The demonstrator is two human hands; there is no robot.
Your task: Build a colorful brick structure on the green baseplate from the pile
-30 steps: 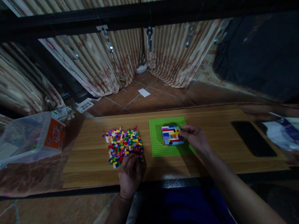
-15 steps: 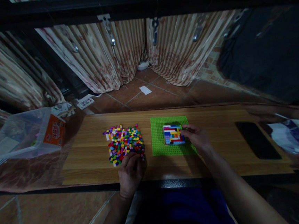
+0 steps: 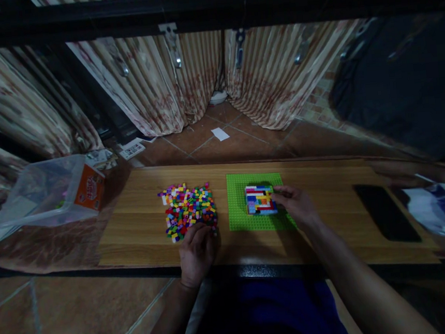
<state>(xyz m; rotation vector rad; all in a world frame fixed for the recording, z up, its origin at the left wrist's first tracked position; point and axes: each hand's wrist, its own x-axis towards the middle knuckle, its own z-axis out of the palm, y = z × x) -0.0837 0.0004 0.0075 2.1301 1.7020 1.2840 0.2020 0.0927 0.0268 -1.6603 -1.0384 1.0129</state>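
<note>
A pile of small coloured bricks [image 3: 189,209] lies on the wooden board [image 3: 142,231]. My left hand [image 3: 197,253] rests at the pile's near edge, fingers curled down onto the bricks; what they hold is hidden. To the right lies a green baseplate [image 3: 240,209] carrying a square multicoloured brick build [image 3: 259,200]. My right hand [image 3: 298,206] touches the build's right side, fingers pinched against its edge.
A clear plastic tub with an orange label [image 3: 53,191] stands at the left. A black phone [image 3: 386,212] lies on the board's right end, with a white and blue bag [image 3: 440,209] beyond it. Striped curtains [image 3: 184,82] and tiled floor lie behind.
Both hands stay where they were, left at the pile and right at the build. The view has shifted slightly, moving everything a little to the right in the frame.
</note>
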